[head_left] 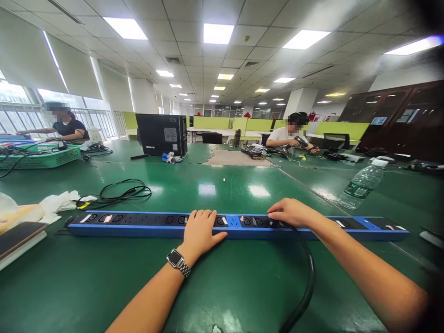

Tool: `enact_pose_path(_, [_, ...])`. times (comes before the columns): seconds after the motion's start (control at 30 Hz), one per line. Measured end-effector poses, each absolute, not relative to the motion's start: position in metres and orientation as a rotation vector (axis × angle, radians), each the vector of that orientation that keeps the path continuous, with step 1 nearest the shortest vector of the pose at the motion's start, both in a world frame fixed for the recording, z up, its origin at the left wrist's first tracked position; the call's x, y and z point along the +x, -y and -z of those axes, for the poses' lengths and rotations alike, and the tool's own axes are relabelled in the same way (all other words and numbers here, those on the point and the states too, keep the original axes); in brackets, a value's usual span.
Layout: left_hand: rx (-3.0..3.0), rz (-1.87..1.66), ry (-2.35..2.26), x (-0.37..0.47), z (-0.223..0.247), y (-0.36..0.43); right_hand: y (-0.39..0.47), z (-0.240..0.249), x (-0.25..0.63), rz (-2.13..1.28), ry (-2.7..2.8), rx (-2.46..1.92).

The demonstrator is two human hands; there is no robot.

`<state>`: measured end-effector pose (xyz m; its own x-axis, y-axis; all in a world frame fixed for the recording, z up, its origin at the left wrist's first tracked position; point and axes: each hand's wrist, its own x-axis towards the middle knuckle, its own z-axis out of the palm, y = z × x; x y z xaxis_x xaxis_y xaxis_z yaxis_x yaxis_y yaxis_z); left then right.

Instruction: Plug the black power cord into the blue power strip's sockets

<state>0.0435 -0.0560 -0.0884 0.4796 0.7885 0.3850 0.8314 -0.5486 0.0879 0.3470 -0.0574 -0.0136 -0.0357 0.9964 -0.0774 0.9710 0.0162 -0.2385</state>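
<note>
A long blue power strip [138, 231] with black socket panels lies crosswise on the green table in front of me. My left hand [200, 231], with a watch on its wrist, rests across the strip left of its middle. Its fingers bend over the far edge and its thumb points right along the near side. Farther right, my right hand [289, 212] pinches at the sockets, closed on the plug of a thick black cable [310, 273]. That plug is mostly hidden beneath the hand. The cable curves down toward the table's near edge.
A water bottle [362, 185] stands tilted in view beyond the strip's right part. Left are a coiled black cord [126, 190], a phone-like slab [17, 240] and a green basket [52, 158]. A black computer case [162, 134] stands farther back. Two people sit across the table.
</note>
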Motion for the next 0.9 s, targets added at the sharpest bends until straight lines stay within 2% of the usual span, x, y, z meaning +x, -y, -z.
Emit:
enact_pose_path(0.2, [-2.600,0.588,1.430,0.043,0.089,0.056,0.062,0.018,0.332,-0.132,2.089,-2.272])
enact_pose_path(0.9, [-2.624,0.571,1.429,0.043,0.088,0.054,0.061,0.023,0.340,-0.217,2.077,-2.177])
